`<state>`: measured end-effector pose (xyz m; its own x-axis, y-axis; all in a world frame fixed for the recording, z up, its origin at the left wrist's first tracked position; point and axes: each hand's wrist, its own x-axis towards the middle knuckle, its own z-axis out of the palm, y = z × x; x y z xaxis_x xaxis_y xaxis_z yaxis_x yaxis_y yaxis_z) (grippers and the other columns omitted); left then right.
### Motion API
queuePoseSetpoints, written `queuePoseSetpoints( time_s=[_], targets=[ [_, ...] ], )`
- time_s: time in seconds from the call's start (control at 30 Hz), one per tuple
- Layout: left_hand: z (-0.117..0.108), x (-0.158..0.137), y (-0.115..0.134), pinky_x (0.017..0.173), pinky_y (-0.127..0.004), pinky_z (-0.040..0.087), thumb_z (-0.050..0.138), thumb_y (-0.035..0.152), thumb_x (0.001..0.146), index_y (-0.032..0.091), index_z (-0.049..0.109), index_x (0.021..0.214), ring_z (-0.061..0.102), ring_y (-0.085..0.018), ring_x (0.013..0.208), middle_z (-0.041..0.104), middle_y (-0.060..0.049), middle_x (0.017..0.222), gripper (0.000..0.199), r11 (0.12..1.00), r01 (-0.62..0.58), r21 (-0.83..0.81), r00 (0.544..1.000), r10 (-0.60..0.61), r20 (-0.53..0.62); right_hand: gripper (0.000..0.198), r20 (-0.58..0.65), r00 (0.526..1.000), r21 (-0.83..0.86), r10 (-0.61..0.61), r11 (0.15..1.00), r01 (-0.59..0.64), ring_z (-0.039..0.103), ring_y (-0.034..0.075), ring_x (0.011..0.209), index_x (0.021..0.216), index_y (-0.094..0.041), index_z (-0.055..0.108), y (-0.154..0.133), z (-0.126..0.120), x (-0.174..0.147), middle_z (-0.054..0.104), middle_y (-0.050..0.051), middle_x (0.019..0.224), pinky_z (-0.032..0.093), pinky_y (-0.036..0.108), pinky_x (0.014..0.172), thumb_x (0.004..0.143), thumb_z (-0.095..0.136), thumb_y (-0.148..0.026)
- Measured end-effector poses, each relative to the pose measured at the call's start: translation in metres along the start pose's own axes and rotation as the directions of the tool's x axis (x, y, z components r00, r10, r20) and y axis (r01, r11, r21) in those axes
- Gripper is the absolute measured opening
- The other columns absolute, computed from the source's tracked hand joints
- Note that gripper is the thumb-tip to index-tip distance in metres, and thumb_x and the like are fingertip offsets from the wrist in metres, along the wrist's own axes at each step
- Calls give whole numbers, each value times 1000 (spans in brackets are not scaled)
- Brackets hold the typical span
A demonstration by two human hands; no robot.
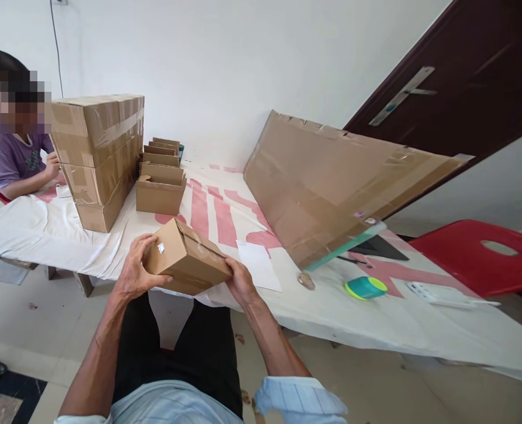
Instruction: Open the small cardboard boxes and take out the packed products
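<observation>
A closed brown cardboard box (185,259) is held tilted between my two hands at the front edge of the table. My left hand (139,268) grips its left end, thumb along the lower side and fingers over the top edge. Around the right end, my right hand (240,281) is closed, its fingers partly hidden by the box. A small white sticker (160,248) shows on the left face. Just beyond the box stands an open cardboard box (160,197) with its flaps up, with several more behind it. A sheet of white paper (261,266) lies to the right.
Taped cartons (106,159) form a stack at the left, with a person (13,141) seated behind. A large cardboard panel (326,182) leans at the right. Near it lie a tape roll (305,280), a teal-and-yellow object (366,288) and a power strip (441,293). A red chair (464,253) adjoins the table.
</observation>
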<state>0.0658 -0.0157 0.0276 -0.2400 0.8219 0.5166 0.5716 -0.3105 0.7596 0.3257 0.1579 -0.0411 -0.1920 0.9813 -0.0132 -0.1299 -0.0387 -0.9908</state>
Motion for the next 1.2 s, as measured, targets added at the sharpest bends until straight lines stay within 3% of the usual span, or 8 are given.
queuePoseSetpoints(
  time_s=[0.07,0.13,0.23,0.33,0.43,0.67,1.0,1.2],
  targets=[
    [1,3,4,116,-58,46,99,33,61,24,59,141,52,-40,142,51,-17,154,89,1000,3,20,1000,-4,19,42,-9,988,-186,-151,971,147,71,30,105,98,-21,81,-28,0,2,80,9,108,58,45,91,76,74,-56],
    [3,6,10,121,-60,43,98,33,62,24,59,142,49,-40,145,51,-17,155,90,999,6,48,999,-8,36,41,94,922,-313,-375,868,385,70,29,110,108,-21,80,-68,7,-1,78,11,118,57,47,97,87,71,-55],
    [9,11,19,125,-59,39,98,30,61,24,59,143,47,-40,148,50,-16,155,91,996,6,93,998,-11,54,23,408,671,-347,-619,575,741,69,28,112,108,-25,80,-132,31,-16,77,8,114,56,46,101,96,70,-42],
    [14,15,26,125,-58,40,99,29,60,24,59,144,47,-40,148,50,-15,156,93,993,11,115,998,-18,62,13,711,408,-272,-573,310,911,68,26,108,103,-26,80,-175,63,-29,77,7,109,54,45,101,99,67,-28],
    [18,16,28,125,-59,40,99,30,60,24,59,145,46,-40,148,51,-15,154,94,992,5,127,998,-14,65,18,889,288,-251,-356,146,957,64,25,104,98,-24,79,-190,87,-31,75,7,105,52,42,95,101,62,-21],
    [21,17,30,126,-60,39,99,28,59,23,58,148,43,-41,150,49,-17,155,98,993,14,118,996,-24,88,24,968,251,-247,23,-102,963,56,21,87,80,-19,71,-196,107,-17,67,6,87,41,34,79,99,59,-14],
    [22,17,37,126,-60,39,98,26,60,25,56,149,44,-40,149,49,-15,154,98,992,5,125,995,-17,99,26,977,214,-211,20,-95,973,60,21,91,75,-20,70,-192,108,-11,70,6,87,42,32,75,99,63,-13],
    [24,17,35,125,-59,41,99,26,59,26,53,151,44,-39,148,49,-14,154,102,992,-18,126,996,6,94,26,976,208,-193,59,-197,961,62,22,93,79,-17,70,-189,109,-13,74,9,92,43,32,76,101,60,-9]
  ],
)
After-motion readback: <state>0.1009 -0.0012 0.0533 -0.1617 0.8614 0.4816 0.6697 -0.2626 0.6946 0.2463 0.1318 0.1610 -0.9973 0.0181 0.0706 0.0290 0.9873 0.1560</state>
